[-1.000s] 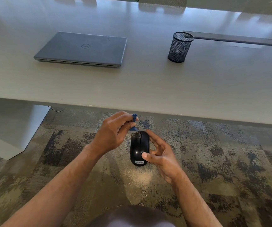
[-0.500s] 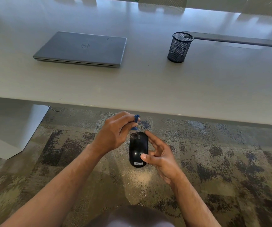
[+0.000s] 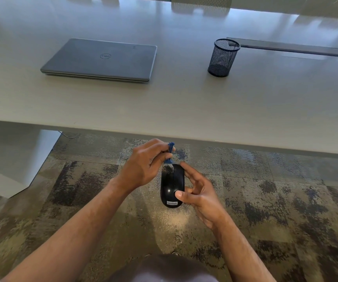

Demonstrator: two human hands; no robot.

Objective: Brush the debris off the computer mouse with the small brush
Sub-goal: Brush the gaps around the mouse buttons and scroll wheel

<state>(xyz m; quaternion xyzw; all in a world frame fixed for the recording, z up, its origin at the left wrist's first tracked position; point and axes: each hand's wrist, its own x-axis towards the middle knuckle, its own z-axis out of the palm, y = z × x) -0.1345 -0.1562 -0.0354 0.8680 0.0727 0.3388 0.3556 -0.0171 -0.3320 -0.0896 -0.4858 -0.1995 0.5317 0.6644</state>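
Observation:
A glossy black computer mouse (image 3: pixel 171 185) is held in the air over the carpet, in front of the table's near edge. My right hand (image 3: pixel 199 192) grips it, thumb on its rear near the label and fingers along its right side. My left hand (image 3: pixel 143 164) pinches a small blue brush (image 3: pixel 169 153), handle up. The bristles rest on the front of the mouse beside the scroll wheel. Most of the brush handle is hidden by my fingers.
A grey table (image 3: pixel 184 110) spans the view ahead, with a closed grey laptop (image 3: pixel 101 60) at back left and a black mesh pen cup (image 3: pixel 223 58) at back right. A dark cable slot (image 3: pixel 286 49) lies behind the cup. Patterned carpet (image 3: pixel 286 200) lies below.
The brush lifted up and away from the mouse's front, then came back down onto it. The mouse and my right hand shifted only slightly.

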